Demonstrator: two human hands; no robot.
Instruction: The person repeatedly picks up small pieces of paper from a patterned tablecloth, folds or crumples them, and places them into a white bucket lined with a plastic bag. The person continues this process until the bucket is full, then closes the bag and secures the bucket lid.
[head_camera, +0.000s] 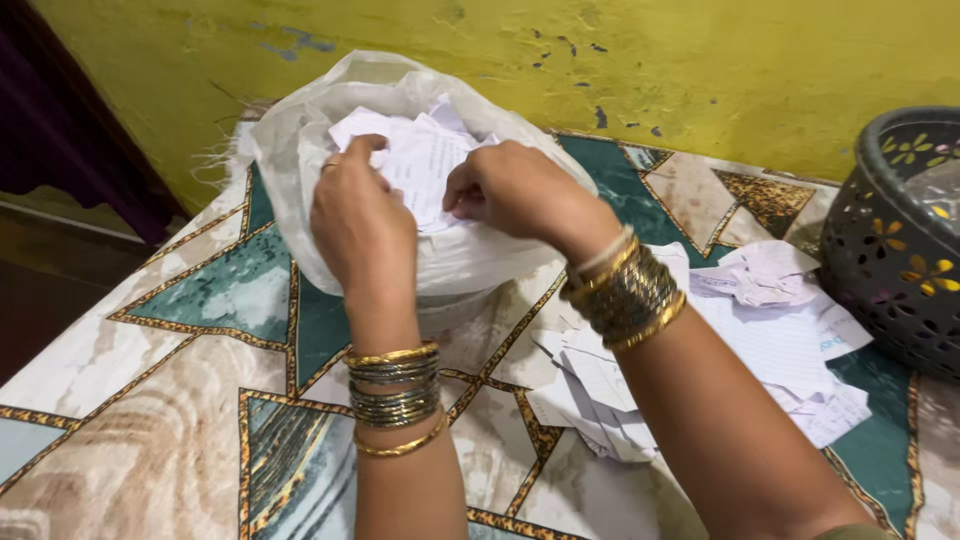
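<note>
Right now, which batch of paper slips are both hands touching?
The slips in the white bag, under the left hand and right hand; the pile lies loose, untouched.

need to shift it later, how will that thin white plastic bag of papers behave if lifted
The thin white plastic bag would probably sag and lose shape, since its sides are crumpled. Stuffed with white paper slips, it is likely light. Its open mouth, where left hand and right hand hold papers, might spill.

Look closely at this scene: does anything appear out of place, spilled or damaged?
Yes. Crumpled paper slips lie scattered loose on the patterned cloth beside the white bag, not inside it. The yellow wall has chipped paint. Both hands grip papers in the bag.
</note>
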